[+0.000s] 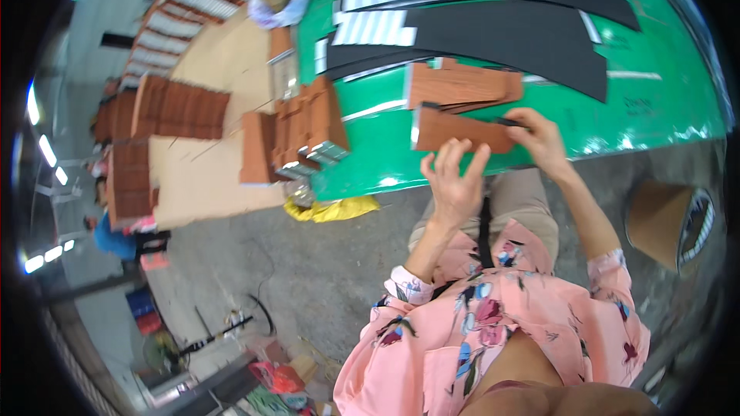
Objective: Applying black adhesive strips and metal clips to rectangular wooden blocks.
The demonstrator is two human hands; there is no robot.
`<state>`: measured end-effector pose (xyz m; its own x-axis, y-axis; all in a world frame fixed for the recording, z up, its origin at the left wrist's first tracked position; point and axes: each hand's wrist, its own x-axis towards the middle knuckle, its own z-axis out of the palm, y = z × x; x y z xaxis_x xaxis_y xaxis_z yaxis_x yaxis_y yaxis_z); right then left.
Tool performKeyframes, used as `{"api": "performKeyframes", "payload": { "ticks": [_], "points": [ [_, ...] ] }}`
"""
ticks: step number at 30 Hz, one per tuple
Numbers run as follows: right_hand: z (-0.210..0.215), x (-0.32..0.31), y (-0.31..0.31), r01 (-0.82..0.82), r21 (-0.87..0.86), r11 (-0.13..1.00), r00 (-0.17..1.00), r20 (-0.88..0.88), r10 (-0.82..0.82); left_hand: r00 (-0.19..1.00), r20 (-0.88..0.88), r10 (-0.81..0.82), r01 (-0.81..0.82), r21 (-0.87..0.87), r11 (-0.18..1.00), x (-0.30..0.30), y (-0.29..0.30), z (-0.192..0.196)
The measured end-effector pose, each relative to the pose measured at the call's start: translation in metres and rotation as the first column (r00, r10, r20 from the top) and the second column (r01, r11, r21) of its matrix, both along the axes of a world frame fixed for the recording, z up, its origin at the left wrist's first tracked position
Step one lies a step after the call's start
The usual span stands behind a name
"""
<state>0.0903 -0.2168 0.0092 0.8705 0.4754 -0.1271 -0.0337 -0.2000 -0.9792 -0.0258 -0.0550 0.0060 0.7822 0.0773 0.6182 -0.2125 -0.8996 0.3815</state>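
A brown wood-grain panel [461, 130] lies near the front edge of the green-covered table [655, 108]. My left hand [455, 181] is at its near edge, fingers spread and fingertips touching the panel. At the panel's right end, my right hand [542, 141] pinches a small dark piece [509, 122] between thumb and fingers; its exact kind is too small to tell. A dark strip also shows along the panel's far left edge. Just beyond lies a pile of similar brown panels [462, 85].
Curved black sheets [493, 35] with white strips [374, 28] cover the table's far part. Stacked brown pieces [308, 127] stand at the left, beside a beige board [208, 185]. A yellow bag [331, 209] hangs below the edge. A brown lampshade-like drum [659, 219] is at right.
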Motion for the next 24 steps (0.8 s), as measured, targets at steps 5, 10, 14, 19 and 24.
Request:
{"api": "performKeyframes", "payload": {
  "ticks": [5,10,14,19,24],
  "points": [
    [0.036,0.031,0.003,0.038,0.169,0.985,0.997,-0.076,-0.025,0.933,0.05,0.357,-0.357,-0.01,0.934,-0.036,0.065,0.013],
    [0.043,0.07,0.024,0.019,0.073,0.997,1.0,-0.018,-0.018,0.745,-0.007,0.667,-0.65,0.215,0.729,-0.029,0.131,0.011],
    [0.035,0.074,0.044,0.05,-0.168,0.984,0.885,0.464,0.034,0.658,0.02,0.753,-0.701,0.381,0.603,-0.029,0.165,0.024],
    [0.003,0.08,0.009,0.129,-0.199,0.972,0.814,0.58,0.01,0.711,0.104,0.695,-0.681,0.345,0.646,-0.009,0.169,0.0],
    [-0.016,0.078,-0.011,0.134,-0.073,0.988,0.87,0.485,-0.082,0.707,0.118,0.697,-0.698,0.28,0.66,-0.009,0.156,0.01]
  ]
}}
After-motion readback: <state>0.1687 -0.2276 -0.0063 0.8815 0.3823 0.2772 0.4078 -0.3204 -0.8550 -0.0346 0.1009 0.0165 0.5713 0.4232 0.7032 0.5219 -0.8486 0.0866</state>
